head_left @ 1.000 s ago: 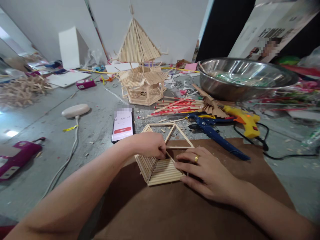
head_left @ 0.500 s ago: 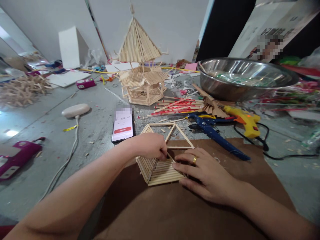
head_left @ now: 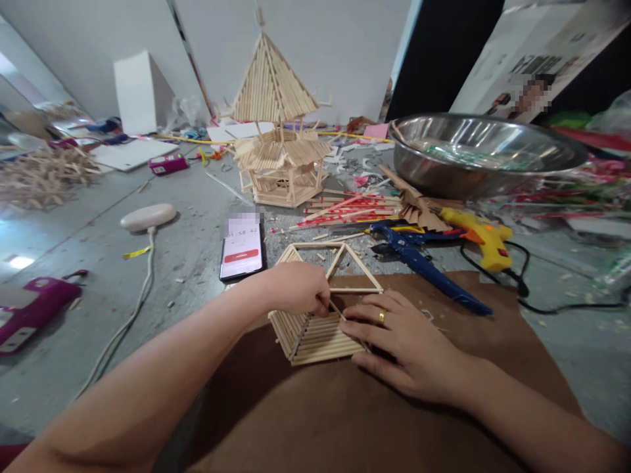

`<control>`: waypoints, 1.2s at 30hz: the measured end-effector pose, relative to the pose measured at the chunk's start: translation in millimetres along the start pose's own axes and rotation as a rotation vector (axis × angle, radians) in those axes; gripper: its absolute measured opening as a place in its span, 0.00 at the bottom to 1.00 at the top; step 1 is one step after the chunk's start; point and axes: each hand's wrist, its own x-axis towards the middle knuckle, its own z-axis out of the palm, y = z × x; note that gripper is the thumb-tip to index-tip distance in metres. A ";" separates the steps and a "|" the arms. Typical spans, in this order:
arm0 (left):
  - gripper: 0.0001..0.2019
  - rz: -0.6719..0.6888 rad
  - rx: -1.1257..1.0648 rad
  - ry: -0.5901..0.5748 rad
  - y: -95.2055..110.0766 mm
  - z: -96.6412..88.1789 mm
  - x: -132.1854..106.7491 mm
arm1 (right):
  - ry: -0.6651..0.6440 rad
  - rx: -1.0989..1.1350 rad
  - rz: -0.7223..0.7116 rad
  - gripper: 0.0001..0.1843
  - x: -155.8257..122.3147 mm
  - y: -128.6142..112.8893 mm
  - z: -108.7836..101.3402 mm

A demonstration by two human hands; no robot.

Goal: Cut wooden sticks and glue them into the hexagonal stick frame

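A flat hexagonal frame of thin wooden sticks lies on a brown sheet; its near sections are filled with sticks, its far triangles are bare outlines. My left hand is curled into a pinch on a stick near the frame's centre. My right hand, wearing a gold ring, lies flat with fingers stretched out, pressing on the frame's right side. The two hands almost touch.
Beyond the sheet: a phone, blue-handled cutters, a yellow glue gun with black cord, loose sticks, a stick pagoda model and a steel bowl. A white corded device and magenta object lie left.
My right hand has slid slightly left and farther onto the frame. The left hand keeps its pinch near the centre, barely shifting.
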 end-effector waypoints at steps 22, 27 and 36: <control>0.11 0.031 -0.011 0.015 -2.8 1.8 1.2 | -0.013 0.015 0.006 0.17 0.6 1.0 -0.4; 0.11 0.090 -0.051 0.000 -4.7 -1.3 0.4 | 0.019 0.022 -0.012 0.17 0.2 2.7 -1.5; 0.17 -0.188 -0.035 0.326 -23.3 -14.4 -2.7 | 0.106 -0.026 0.020 0.16 -6.0 18.2 -3.9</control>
